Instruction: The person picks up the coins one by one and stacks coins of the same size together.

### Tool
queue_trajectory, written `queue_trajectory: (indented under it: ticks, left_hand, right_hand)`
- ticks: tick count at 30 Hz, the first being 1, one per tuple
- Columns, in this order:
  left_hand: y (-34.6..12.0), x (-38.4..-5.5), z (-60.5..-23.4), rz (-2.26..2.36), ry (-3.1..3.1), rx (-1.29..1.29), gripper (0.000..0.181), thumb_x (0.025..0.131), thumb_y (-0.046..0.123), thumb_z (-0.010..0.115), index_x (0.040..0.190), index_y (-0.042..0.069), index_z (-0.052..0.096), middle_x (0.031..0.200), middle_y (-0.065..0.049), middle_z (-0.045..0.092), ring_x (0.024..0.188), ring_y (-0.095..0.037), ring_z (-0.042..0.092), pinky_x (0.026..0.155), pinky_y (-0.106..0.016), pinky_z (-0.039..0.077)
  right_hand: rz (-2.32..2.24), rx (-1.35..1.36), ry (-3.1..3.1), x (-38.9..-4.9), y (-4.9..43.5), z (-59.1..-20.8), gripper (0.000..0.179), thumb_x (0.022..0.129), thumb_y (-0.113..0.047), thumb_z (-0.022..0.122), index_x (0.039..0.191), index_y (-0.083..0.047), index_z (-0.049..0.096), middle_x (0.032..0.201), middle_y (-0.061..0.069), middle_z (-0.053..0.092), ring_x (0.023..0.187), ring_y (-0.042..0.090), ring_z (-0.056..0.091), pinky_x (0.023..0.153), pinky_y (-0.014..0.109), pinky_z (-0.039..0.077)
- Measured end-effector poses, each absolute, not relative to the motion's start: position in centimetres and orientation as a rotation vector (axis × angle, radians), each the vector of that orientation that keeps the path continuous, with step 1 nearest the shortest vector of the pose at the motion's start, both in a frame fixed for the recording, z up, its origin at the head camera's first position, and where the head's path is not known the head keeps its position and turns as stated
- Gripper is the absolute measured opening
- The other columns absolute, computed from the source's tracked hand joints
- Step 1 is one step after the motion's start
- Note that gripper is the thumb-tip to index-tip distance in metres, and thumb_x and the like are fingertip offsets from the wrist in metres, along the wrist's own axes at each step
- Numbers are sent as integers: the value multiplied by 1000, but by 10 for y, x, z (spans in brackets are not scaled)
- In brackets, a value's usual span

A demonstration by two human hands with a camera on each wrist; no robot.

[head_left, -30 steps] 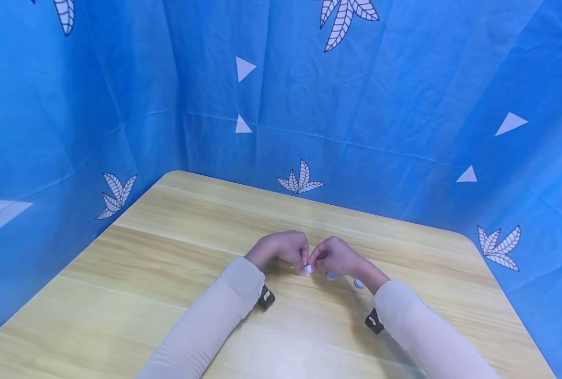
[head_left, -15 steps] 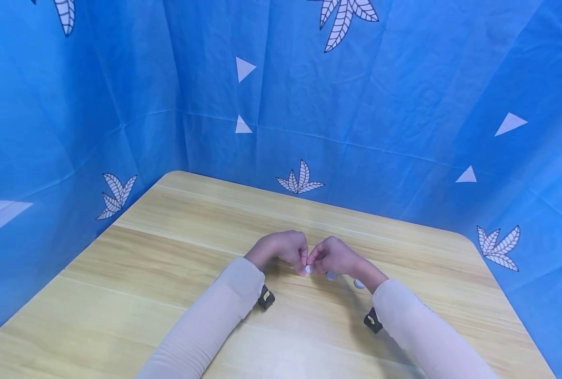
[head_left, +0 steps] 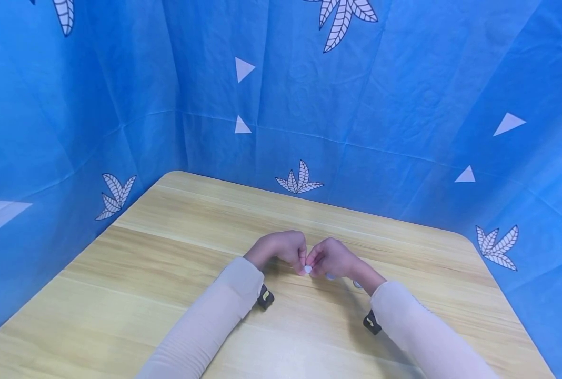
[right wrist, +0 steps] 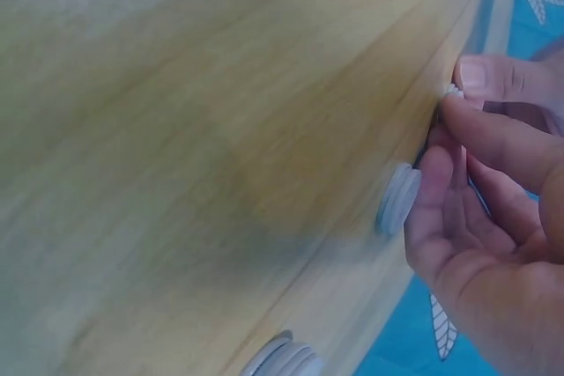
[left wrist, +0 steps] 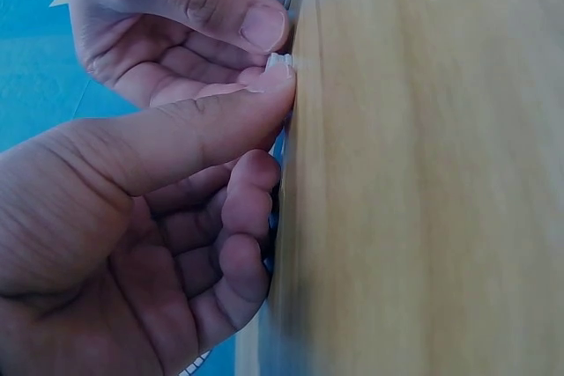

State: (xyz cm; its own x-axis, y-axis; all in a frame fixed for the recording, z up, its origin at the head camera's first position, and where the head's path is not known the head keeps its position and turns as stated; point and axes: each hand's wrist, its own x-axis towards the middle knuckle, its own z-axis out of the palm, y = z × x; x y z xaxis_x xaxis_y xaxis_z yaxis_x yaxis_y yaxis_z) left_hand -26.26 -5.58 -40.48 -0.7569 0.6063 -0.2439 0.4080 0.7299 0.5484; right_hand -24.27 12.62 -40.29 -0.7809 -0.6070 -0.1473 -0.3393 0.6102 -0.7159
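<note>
A small stack of thin white discs (head_left: 308, 269) stands on the wooden table, between my fingertips. My left hand (head_left: 285, 246) pinches it from the left, thumb on the near side, as the left wrist view also shows with the discs (left wrist: 279, 61) by the thumb tip. From the other side my right hand (head_left: 334, 257) pinches the same stack, fingers bent. Fingertips cover most of it in both wrist views. A second white stack (right wrist: 401, 200) sits beside my right hand's curled fingers, and a third stack (right wrist: 286, 360) lies farther along, toward the right wrist.
The pale wooden table (head_left: 177, 231) extends around both arms, its rounded far corners meeting a blue curtain (head_left: 309, 105) with leaf and triangle prints. Dark wrist-worn devices (head_left: 265, 298) hang below the sleeves, close above the tabletop.
Both hands stay at the same spot, with the right hand and forearm shifting slightly left. The discs between the fingertips turn a little; the other stacks stay put.
</note>
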Motion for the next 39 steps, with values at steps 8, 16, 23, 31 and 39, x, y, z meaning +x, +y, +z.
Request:
queue_trajectory:
  ticks: [8, 16, 23, 31, 39]
  left_hand:
    - [-56, -263, -404, 679, 2509, 777, 16, 69, 20, 85, 65, 16, 70, 60, 6, 61, 56, -7, 44, 52, -20, 37]
    - [-60, -265, -406, 686, 2510, 768, 15, 70, 21, 84, 65, 17, 70, 61, 6, 61, 58, -8, 45, 53, -21, 37]
    - [-68, -265, -404, 655, 2512, 755, 15, 70, 22, 84, 67, 18, 70, 61, 7, 62, 57, -7, 46, 53, -21, 38]
    - [-73, -263, -382, 540, 2585, 758, 18, 77, 28, 78, 64, 18, 69, 58, 7, 60, 56, -8, 49, 54, -24, 42]
    - [-83, -257, -369, 553, 2741, 676, 22, 85, 33, 69, 73, 15, 65, 66, 7, 56, 64, -11, 51, 57, -26, 44]
  right_hand:
    - [-932, -821, 2506, -241, 124, -401, 18, 70, 8, 76, 82, -3, 69, 79, 6, 70, 74, 16, 67, 67, 25, 54]
    - [-891, -896, 2508, -241, 122, -399, 20, 70, 7, 76, 86, -4, 69, 81, 6, 69, 75, 14, 65, 67, 24, 54]
    - [-904, -853, 2496, -245, 123, -395, 26, 72, 4, 76, 96, -2, 67, 87, 7, 69, 78, 14, 65, 71, 27, 54]
    - [-943, -902, 2562, -246, 135, -387, 26, 78, 0, 71, 103, 0, 66, 94, 10, 68, 85, 16, 66, 75, 29, 54]
    - [-933, -865, 2765, -230, 154, -374, 22, 89, -20, 67, 103, -4, 68, 88, -1, 68, 80, 10, 64, 73, 30, 53]
